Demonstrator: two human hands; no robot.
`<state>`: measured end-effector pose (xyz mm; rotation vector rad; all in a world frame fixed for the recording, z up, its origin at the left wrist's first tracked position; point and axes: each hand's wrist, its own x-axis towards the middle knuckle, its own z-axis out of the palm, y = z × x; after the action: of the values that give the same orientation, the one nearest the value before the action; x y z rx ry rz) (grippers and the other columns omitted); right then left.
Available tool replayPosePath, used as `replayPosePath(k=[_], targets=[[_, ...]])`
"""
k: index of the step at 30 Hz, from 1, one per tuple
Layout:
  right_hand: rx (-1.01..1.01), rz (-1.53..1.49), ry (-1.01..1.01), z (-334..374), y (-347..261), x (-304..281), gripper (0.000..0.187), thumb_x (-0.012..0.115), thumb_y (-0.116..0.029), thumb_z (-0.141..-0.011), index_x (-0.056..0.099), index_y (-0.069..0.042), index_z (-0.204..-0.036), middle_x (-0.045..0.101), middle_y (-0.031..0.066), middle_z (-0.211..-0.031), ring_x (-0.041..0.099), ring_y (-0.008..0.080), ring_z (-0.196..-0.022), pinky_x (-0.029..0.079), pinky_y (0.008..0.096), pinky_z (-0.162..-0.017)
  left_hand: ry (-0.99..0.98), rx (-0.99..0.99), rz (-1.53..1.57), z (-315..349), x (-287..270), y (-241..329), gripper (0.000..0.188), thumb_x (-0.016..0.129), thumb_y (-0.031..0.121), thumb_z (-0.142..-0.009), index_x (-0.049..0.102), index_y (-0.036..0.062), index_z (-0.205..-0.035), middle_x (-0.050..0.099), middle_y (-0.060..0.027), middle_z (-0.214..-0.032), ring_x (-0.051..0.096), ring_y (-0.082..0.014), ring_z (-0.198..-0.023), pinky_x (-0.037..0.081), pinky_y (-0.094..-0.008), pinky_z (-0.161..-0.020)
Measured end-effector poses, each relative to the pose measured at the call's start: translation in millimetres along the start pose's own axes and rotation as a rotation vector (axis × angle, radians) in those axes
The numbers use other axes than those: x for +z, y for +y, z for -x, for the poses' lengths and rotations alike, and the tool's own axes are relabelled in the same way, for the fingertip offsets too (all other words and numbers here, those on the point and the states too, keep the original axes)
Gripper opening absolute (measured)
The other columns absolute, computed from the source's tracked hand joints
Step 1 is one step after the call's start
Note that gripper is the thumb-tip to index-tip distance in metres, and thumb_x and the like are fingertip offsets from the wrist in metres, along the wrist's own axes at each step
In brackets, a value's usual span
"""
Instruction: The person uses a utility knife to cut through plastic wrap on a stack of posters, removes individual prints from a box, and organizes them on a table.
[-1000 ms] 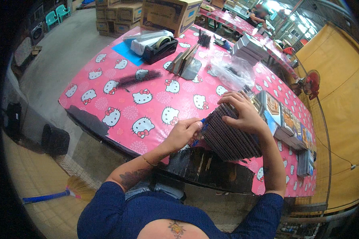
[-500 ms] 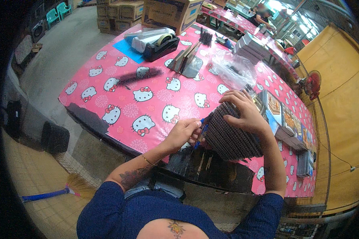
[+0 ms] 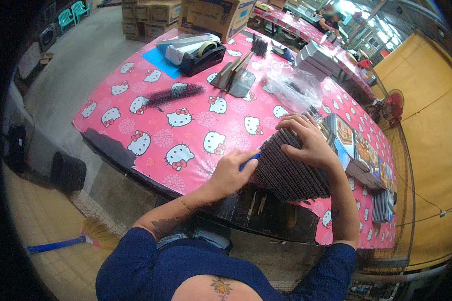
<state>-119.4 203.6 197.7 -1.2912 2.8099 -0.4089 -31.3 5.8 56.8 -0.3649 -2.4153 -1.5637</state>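
Observation:
A leaning stack of coil-bound books (image 3: pixel 291 173) stands at the table's near edge, its dark coil spines facing me. My right hand (image 3: pixel 309 138) grips the stack from above, fingers over its far top edge and thumb against the spines. Close by the stack's left side, my left hand (image 3: pixel 233 170) is closed around blue-handled pliers (image 3: pixel 249 162). Only part of a blue handle shows; the jaws are hidden behind the fingers.
Loose black coils (image 3: pixel 173 96), a tape dispenser (image 3: pixel 202 59), a metal stand (image 3: pixel 233 80) and a plastic bag (image 3: pixel 296 90) lie on the pink tablecloth (image 3: pixel 206 120). More book stacks (image 3: pixel 366 168) line the right side. A cardboard box (image 3: pixel 213 19) stands at the far edge. Another person (image 3: pixel 329 22) sits farther back.
My left hand has turned over, knuckles now upward, covering more of the pliers against the stack's left edge. My right hand and the stack have hardly moved.

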Motion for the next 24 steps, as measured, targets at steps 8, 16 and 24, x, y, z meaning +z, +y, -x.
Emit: replayPosePath(k=[8,16,24], targets=[[-0.013,-0.009,0.008,-1.5,-1.6,0.5,0.046,0.067,-0.022,-0.071,0.057,-0.013,-0.116,0.054,0.0082,-0.122,0.045,0.0265,-0.125,0.015,0.05,-0.115,0.002,-0.073,0.162,-0.8,-0.2,-7.6,0.032,0.049,0.021,-0.097,0.06,-0.0013,-0.116,0.056,-0.0029,-0.079,0.062,-0.0168,-0.073,0.051,-0.0305,-0.066],[-0.015,0.024,-0.004,-2.2,-4.8,-1.2,0.046,0.067,-0.022,-0.072,0.057,-0.013,-0.115,0.054,0.0078,-0.122,0.046,0.026,-0.126,0.015,0.0503,-0.115,-0.19,-0.557,0.934,-3.3,3.8,-23.1,0.032,0.052,0.022,-0.095,0.063,0.0057,-0.12,0.061,-0.008,-0.08,0.059,-0.0135,-0.067,0.048,-0.0296,-0.062],[0.003,0.013,0.001,-0.7,-5.3,-1.1,0.045,0.067,-0.021,-0.072,0.057,-0.014,-0.115,0.054,0.008,-0.122,0.045,0.0269,-0.126,0.016,0.0506,-0.115,-0.241,-0.386,0.58,-2.5,-4.6,-24.5,0.028,0.045,0.025,-0.098,0.062,0.003,-0.099,0.057,-0.0013,-0.078,0.061,-0.0133,-0.065,0.05,-0.0239,-0.055]])
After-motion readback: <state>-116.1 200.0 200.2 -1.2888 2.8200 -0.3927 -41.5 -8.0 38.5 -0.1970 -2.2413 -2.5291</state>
